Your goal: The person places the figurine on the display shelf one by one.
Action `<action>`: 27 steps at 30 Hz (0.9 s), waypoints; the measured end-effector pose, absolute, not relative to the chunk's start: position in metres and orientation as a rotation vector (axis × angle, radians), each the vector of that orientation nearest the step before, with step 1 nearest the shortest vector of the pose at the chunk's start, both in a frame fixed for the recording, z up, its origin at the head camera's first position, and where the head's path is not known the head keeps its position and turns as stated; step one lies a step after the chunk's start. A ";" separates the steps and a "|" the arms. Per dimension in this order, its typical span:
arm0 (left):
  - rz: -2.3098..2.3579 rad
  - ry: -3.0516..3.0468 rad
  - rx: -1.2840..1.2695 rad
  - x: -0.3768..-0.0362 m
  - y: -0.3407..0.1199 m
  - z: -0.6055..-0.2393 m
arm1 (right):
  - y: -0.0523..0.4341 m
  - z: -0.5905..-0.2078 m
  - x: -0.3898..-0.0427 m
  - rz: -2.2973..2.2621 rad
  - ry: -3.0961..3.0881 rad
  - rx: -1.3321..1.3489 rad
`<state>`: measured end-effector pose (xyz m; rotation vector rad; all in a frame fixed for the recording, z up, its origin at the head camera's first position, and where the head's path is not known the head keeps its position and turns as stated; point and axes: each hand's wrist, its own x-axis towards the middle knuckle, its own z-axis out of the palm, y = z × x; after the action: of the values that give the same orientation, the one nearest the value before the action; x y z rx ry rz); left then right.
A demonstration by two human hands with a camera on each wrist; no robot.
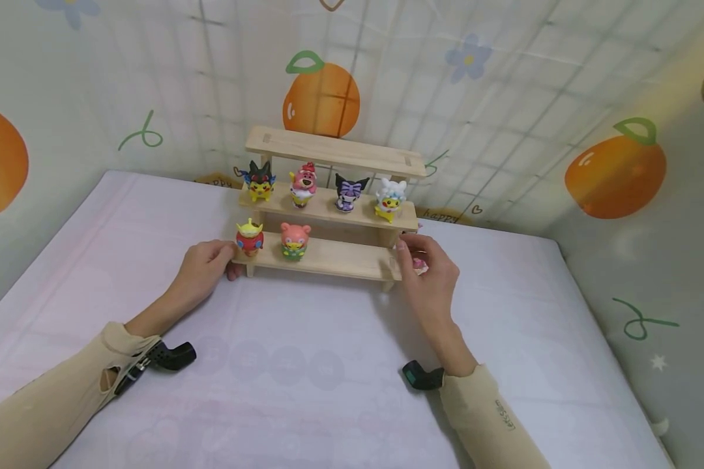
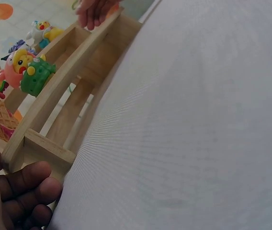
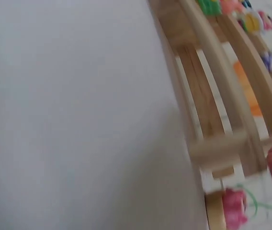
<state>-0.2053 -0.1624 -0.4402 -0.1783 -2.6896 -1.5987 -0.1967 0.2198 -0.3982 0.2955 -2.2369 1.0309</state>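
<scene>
Pale wood three-step shelf (image 1: 328, 257) stands on the lilac-white surface (image 1: 305, 378) against the orange-print backdrop; the left hand (image 1: 202, 266) has its grip curled round the shelf's left end at the bottom step, just beside the green-headed red figure (image 1: 249, 238), likely to brace the rack. Further right on that step stands the pink bear figure (image 1: 295, 240), with four more figures lined up on the middle step (image 1: 328, 207) and the top step bare. At the right end the right hand (image 1: 425, 270) pinches a small pink figure (image 1: 419, 264) in a narrow grip beside the bottom step's edge, fingers touching the wood.
</scene>
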 end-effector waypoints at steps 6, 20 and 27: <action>-1.604 -2.690 -0.177 -0.205 -0.162 -0.439 | 0.248 -0.399 -0.198 0.999 -2.211 0.243; -1.577 -2.698 -0.170 -0.205 -0.164 -0.440 | 0.267 -0.409 -0.202 1.032 -2.301 0.065; -1.569 -2.704 -0.171 -0.206 -0.163 -0.441 | 0.268 -0.415 -0.204 1.071 -2.420 0.039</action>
<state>-0.2058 -0.1634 -0.4412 -0.1713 -2.7039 -1.5689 -0.2042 0.2684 -0.4153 0.0386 -2.4195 1.0714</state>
